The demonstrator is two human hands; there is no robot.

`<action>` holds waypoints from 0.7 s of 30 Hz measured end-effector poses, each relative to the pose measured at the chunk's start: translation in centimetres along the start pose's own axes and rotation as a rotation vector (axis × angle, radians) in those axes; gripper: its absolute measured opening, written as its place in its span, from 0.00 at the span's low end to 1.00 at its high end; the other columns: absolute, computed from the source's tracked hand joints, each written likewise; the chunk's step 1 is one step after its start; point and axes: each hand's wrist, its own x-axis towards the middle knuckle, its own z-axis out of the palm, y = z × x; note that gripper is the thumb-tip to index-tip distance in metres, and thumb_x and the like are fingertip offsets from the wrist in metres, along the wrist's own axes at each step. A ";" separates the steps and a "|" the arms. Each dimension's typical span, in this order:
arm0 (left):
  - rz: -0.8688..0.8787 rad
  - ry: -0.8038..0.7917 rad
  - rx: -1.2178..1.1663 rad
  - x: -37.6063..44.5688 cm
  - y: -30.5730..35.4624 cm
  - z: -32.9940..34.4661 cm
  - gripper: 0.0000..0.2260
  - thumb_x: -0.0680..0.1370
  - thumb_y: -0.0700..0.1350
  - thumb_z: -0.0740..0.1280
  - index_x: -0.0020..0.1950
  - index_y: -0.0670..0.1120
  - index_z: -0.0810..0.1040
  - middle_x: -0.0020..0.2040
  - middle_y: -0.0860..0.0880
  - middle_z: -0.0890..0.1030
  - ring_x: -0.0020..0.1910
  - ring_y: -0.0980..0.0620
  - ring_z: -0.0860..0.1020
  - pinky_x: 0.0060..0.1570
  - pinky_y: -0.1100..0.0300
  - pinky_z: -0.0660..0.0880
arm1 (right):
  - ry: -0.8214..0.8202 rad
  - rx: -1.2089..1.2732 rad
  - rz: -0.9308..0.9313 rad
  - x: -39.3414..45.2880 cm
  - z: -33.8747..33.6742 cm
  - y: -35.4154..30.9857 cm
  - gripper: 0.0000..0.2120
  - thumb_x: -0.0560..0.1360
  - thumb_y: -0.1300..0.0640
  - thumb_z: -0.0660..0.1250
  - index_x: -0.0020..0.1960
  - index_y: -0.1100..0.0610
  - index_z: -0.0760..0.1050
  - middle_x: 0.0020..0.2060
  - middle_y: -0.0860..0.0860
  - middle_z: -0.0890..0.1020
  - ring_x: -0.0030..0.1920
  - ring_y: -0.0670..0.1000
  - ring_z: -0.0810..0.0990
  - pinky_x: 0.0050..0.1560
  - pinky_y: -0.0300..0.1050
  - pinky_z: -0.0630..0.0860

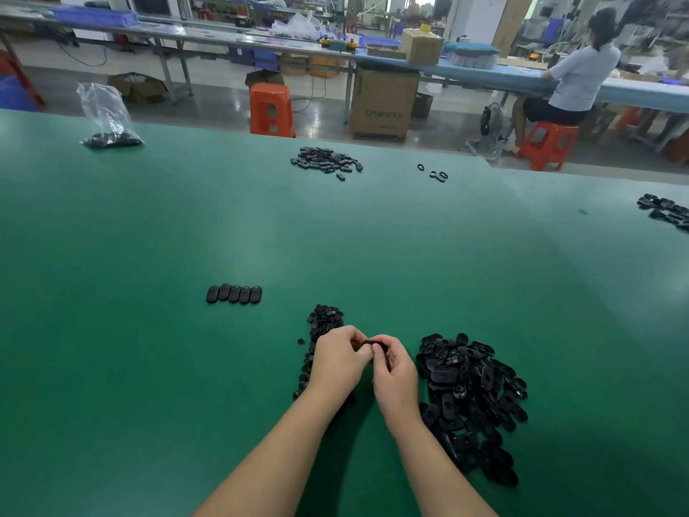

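Observation:
Both hands meet above the green table (pixel 186 367), near its front edge. My left hand (pixel 337 361) and my right hand (pixel 395 375) pinch one small black oval plastic part (pixel 374 344) between their fingertips. A big heap of black oval shells (pixel 471 401) lies just right of my right hand. A smaller heap of tiny black pieces (pixel 323 319) lies behind my left hand, and its trail runs under my left wrist. A neat row of several finished black ovals (pixel 234 293) lies to the left.
Farther back lie another pile of black parts (pixel 326 162), three loose rings (pixel 434 174) and a clear bag of parts (pixel 108 119). More parts (pixel 667 212) sit at the right edge. Beyond the table stand orange stools (pixel 271 110), a cardboard box (pixel 384 102) and a seated person (pixel 574 76).

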 end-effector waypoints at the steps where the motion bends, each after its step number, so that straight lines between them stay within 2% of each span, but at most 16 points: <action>1: 0.010 -0.007 0.005 0.0 0.0 0.0 0.02 0.75 0.45 0.69 0.44 0.49 0.82 0.38 0.56 0.81 0.37 0.63 0.76 0.33 0.73 0.68 | 0.000 -0.006 -0.003 0.0 0.0 0.0 0.07 0.82 0.61 0.65 0.51 0.50 0.79 0.44 0.45 0.85 0.49 0.48 0.83 0.55 0.54 0.80; 5: 0.040 -0.003 0.028 -0.1 -0.4 0.1 0.04 0.76 0.44 0.68 0.44 0.51 0.81 0.37 0.56 0.81 0.36 0.61 0.77 0.32 0.72 0.68 | -0.003 -0.041 -0.005 0.0 0.1 -0.1 0.06 0.82 0.60 0.65 0.50 0.50 0.78 0.43 0.46 0.84 0.47 0.47 0.82 0.54 0.53 0.80; 8: 0.075 0.019 0.059 -0.3 -0.4 0.3 0.04 0.77 0.44 0.67 0.47 0.49 0.82 0.39 0.55 0.81 0.38 0.58 0.78 0.36 0.65 0.72 | -0.009 -0.055 0.000 0.0 0.1 -0.1 0.05 0.82 0.60 0.65 0.51 0.51 0.78 0.43 0.46 0.84 0.47 0.47 0.82 0.54 0.54 0.80; 12: 0.206 0.015 0.154 -0.6 -0.6 0.2 0.13 0.79 0.42 0.65 0.62 0.50 0.79 0.52 0.53 0.82 0.51 0.53 0.80 0.52 0.58 0.77 | -0.007 -0.057 0.019 0.1 0.1 -0.2 0.06 0.83 0.59 0.64 0.50 0.49 0.77 0.44 0.45 0.84 0.48 0.46 0.82 0.54 0.52 0.80; 13: 0.246 0.004 0.190 -0.6 -0.7 0.1 0.14 0.79 0.42 0.64 0.65 0.51 0.78 0.53 0.53 0.81 0.53 0.52 0.79 0.54 0.56 0.76 | -0.007 -0.046 0.029 0.1 0.1 -0.2 0.06 0.83 0.59 0.64 0.51 0.49 0.78 0.45 0.46 0.84 0.48 0.47 0.82 0.54 0.51 0.80; 17: 0.358 -0.021 0.299 -0.4 -1.4 -0.6 0.13 0.81 0.44 0.63 0.64 0.54 0.78 0.52 0.54 0.79 0.51 0.52 0.78 0.49 0.55 0.75 | -0.018 -0.003 0.035 0.0 0.1 -0.3 0.06 0.83 0.58 0.62 0.51 0.52 0.78 0.43 0.50 0.84 0.41 0.51 0.79 0.48 0.55 0.77; 20: 0.320 0.098 0.301 0.1 -1.7 -1.6 0.11 0.80 0.46 0.63 0.62 0.52 0.78 0.52 0.53 0.79 0.49 0.49 0.79 0.46 0.54 0.76 | -0.009 0.027 0.024 -0.2 0.2 -0.5 0.04 0.83 0.56 0.64 0.52 0.51 0.77 0.42 0.51 0.84 0.35 0.47 0.78 0.41 0.54 0.79; 21: 0.271 0.157 0.274 0.4 -1.8 -2.2 0.10 0.80 0.46 0.64 0.61 0.52 0.78 0.51 0.52 0.80 0.49 0.49 0.79 0.46 0.54 0.76 | -0.008 0.043 0.029 -0.2 0.2 -0.6 0.04 0.83 0.56 0.64 0.52 0.50 0.77 0.42 0.52 0.84 0.33 0.45 0.77 0.38 0.50 0.79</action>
